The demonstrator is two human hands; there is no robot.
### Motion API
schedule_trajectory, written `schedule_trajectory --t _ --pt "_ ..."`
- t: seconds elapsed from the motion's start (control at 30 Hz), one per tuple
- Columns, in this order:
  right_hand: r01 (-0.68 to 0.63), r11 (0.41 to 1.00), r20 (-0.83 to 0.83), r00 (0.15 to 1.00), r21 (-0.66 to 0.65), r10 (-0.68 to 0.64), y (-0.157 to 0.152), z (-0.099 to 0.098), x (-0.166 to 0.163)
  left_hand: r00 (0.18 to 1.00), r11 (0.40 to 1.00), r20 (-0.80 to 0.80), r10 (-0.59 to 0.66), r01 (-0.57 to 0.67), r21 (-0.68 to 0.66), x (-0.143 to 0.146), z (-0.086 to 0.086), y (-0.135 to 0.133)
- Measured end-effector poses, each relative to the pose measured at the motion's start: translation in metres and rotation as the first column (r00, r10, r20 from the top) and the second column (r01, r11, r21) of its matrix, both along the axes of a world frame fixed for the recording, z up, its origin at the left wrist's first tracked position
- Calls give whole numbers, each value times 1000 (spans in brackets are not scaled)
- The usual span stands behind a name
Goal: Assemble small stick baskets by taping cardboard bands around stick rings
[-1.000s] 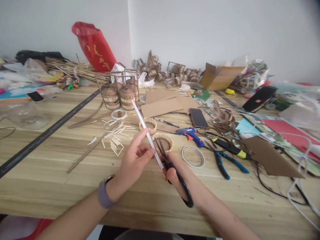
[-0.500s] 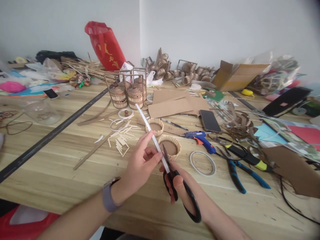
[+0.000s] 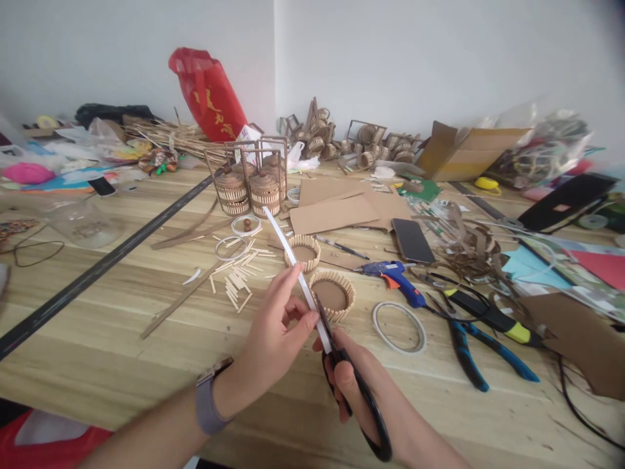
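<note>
Pinching a white strip (image 3: 282,244) between thumb and fingers of left hand (image 3: 276,332); gripping scissors (image 3: 336,357) in right hand (image 3: 364,365), with blades along the strip's lower part; cannot tell if cutting; holding both above the wooden table (image 3: 146,371), near a stick-walled dish (image 3: 349,298).

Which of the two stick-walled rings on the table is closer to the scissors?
The front ring, just beyond the scissors in the right hand; the back ring sits farther away and to the left.
</note>
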State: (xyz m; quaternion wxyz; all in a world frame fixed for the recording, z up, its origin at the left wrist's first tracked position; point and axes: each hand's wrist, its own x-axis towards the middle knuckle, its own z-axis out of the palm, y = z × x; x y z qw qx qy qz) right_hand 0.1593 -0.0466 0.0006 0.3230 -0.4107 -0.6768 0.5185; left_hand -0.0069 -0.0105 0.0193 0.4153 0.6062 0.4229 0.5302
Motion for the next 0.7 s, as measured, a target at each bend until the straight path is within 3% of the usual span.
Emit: schedule_trajectory --t 0.23,0.7 --pt "40 997 20 999 -67 -39 -1 -2 -3 1000 1000 -23 7 -8 -25 0 1 -1" --pt "149 987 140 978 53 -155 1 -16 -3 1000 999 -25 9 -10 -32 -2 -2 -1"
